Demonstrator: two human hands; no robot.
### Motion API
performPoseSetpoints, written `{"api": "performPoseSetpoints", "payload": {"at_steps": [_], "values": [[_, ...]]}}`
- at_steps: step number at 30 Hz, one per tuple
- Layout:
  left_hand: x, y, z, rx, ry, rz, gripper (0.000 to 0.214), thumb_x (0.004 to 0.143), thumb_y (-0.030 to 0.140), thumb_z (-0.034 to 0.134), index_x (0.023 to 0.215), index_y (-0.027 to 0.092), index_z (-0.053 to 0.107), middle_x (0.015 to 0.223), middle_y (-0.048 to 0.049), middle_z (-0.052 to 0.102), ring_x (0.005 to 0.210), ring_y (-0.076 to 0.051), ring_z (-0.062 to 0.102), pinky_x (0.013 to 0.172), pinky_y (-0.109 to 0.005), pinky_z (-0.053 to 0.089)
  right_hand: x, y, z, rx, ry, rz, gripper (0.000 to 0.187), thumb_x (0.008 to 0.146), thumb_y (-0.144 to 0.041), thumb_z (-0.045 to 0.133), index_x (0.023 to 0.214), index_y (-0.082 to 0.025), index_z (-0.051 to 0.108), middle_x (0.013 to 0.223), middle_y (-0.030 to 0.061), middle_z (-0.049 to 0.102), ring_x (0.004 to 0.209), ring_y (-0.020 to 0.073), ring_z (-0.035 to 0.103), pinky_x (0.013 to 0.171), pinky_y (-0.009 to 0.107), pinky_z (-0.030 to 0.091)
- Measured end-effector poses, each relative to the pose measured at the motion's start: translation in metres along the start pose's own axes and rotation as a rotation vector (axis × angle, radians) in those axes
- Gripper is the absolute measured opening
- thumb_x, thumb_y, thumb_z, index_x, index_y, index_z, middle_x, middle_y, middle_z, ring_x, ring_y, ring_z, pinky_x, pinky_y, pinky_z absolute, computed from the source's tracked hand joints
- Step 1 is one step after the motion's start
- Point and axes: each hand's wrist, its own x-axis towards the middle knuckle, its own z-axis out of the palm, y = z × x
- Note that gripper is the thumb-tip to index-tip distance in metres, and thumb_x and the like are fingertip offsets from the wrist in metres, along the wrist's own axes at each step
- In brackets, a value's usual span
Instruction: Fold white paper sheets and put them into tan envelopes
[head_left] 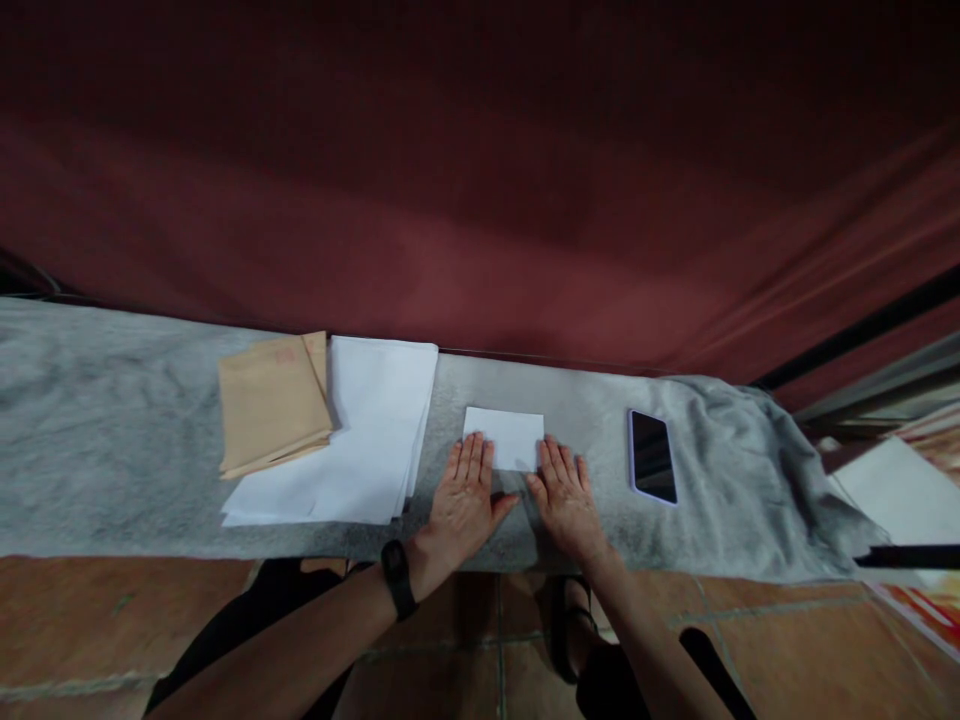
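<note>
A small white rectangle of paper (510, 438), seemingly folded, lies flat on the grey cloth between my hands. My left hand (466, 505) rests palm down with its fingertips on the paper's lower left edge and its thumb spread inward. On the other side, my right hand (566, 500) is also palm down, its fingertips touching the lower right corner. Both hands have their fingers stretched out and grip nothing. Left of my hands is a stack of white paper sheets (375, 430), partly covered by brown paper envelopes (271, 405).
A phone (654, 456) with a dark screen and pale purple case lies to the right. The grey cloth (97, 430) covers a long narrow surface and bunches up at its right end. Behind it hangs a dark red fabric (465, 220). Tiled floor (795, 640) shows below.
</note>
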Motion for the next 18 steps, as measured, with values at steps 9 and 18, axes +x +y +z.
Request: {"api": "performPoseSetpoints", "payload": {"at_steps": [9,18], "values": [[0.014,0.008,-0.004,0.011,-0.010,0.046,0.078,0.096,0.047,0.047,0.152,-0.005,0.029,0.161,-0.0271,0.026,0.154,-0.033,0.017,0.126,-0.050,0.020,0.009,-0.003,-0.006,0.062,0.020,0.035,0.059,0.107,-0.043,0.023,0.157,-0.013,0.031,0.163,0.0126,0.033,0.152,0.0286,0.024,0.123,0.053,0.019],[0.031,0.019,0.014,0.020,-0.005,0.149,0.061,0.095,0.017,0.034,0.153,-0.002,0.029,0.160,-0.0232,0.034,0.152,-0.028,0.025,0.125,-0.050,0.023,0.032,-0.021,-0.012,0.196,-0.057,0.004,0.060,0.108,-0.044,0.017,0.156,-0.014,0.034,0.164,0.0092,0.030,0.153,0.0244,0.023,0.125,0.048,0.016]]}}
